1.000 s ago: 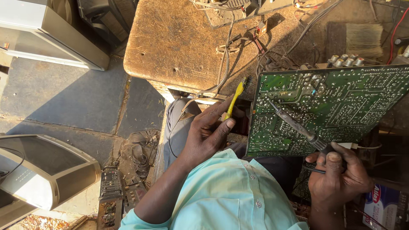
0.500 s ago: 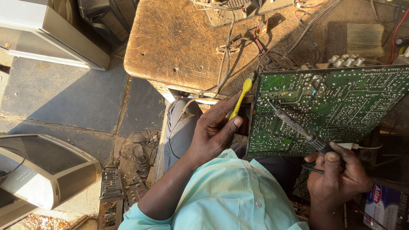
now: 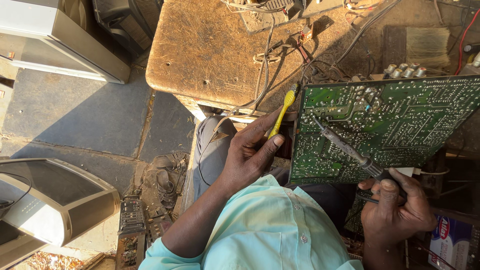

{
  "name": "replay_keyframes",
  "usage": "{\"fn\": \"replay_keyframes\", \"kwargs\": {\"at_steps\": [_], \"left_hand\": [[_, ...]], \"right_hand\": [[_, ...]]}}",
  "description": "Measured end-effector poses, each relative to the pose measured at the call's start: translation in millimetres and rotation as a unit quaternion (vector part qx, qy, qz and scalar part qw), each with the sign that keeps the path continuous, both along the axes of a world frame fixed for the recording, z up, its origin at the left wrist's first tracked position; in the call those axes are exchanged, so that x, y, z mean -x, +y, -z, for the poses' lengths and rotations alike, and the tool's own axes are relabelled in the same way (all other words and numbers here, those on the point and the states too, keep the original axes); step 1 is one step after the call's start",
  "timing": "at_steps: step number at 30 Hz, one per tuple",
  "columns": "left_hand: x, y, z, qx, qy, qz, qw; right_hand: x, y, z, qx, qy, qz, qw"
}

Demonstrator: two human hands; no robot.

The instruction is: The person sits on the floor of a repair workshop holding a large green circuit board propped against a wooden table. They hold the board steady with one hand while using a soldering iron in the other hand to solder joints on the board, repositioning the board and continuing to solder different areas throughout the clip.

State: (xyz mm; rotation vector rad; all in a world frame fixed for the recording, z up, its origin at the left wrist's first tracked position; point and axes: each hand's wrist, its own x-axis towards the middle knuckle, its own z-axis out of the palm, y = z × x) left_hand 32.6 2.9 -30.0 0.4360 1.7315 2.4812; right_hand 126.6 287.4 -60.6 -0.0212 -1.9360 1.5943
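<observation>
A large green circuit board (image 3: 400, 125) stands tilted against the worn wooden table (image 3: 210, 50), solder side toward me. My left hand (image 3: 250, 155) grips a yellow toothbrush (image 3: 282, 107) by its handle, the head pointing up near the board's left edge. My right hand (image 3: 397, 205) is closed around the dark handle of a soldering iron (image 3: 345, 147), whose tip rests on the board's left part. A thin cable runs from the iron past my right hand.
Tangled wires (image 3: 280, 55) and a small brush (image 3: 427, 45) lie on the table. Grey television casings sit at upper left (image 3: 55, 40) and lower left (image 3: 55, 205). A sandal (image 3: 167, 175) and a dusty circuit part (image 3: 132, 225) lie on the paved floor.
My left hand has raised the yellow toothbrush and turned it more upright beside the board's edge. The right hand and the soldering iron stay where they were.
</observation>
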Motion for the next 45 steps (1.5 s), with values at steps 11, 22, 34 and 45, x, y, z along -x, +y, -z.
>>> {"fn": "replay_keyframes", "kwargs": {"at_steps": [11,22,34,45], "left_hand": [[-6,-3,4,0.263,0.265,-0.080,0.924],[1,-4,15,0.400,0.342,-0.079,0.847],[-13,-24,-55,0.288,0.245,0.017,0.926],[-12,-26,-44,0.361,0.192,0.153,0.900]], "right_hand": [[4,-8,-4,0.031,-0.022,0.000,0.999],[8,-11,0,0.029,-0.018,-0.002,0.999],[-5,16,-11,0.006,0.069,0.076,0.995],[-6,4,-8,0.030,0.036,0.037,0.998]]}}
